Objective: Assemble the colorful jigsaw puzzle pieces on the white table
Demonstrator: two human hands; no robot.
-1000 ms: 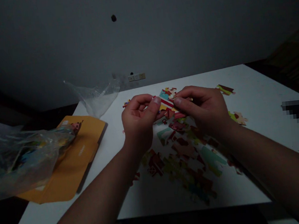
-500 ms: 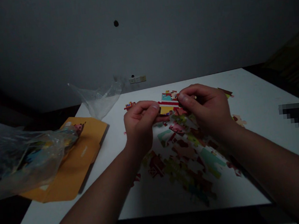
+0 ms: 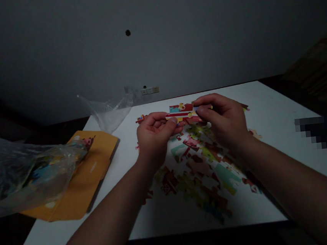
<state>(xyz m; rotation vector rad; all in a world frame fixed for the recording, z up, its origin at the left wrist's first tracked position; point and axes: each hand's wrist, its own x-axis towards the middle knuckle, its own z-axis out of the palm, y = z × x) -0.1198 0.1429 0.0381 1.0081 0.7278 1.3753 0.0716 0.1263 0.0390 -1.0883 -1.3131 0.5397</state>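
Observation:
Between my hands, above the table, are brightly printed jigsaw puzzle pieces with a red and white stripe, seen at a low angle. My left hand pinches their left end, the thumb on top. My right hand grips the right end between thumb and fingers, which partly cover it. Just behind, a blue and dark red puzzle piece shows; whether it is joined to the held ones I cannot tell. Below both hands, several loose puzzle pieces lie in an overlapping heap, partly in shadow.
On the left of the white table, an orange-yellow cardboard folder lies under a clear plastic bag with printed contents. Another crumpled clear bag stands near the back edge. Behind is a wall with sockets.
The held pieces have tilted flatter and shifted slightly left. My right hand has moved a little left, and its fingers have changed position on the pieces. The view has shifted slightly.

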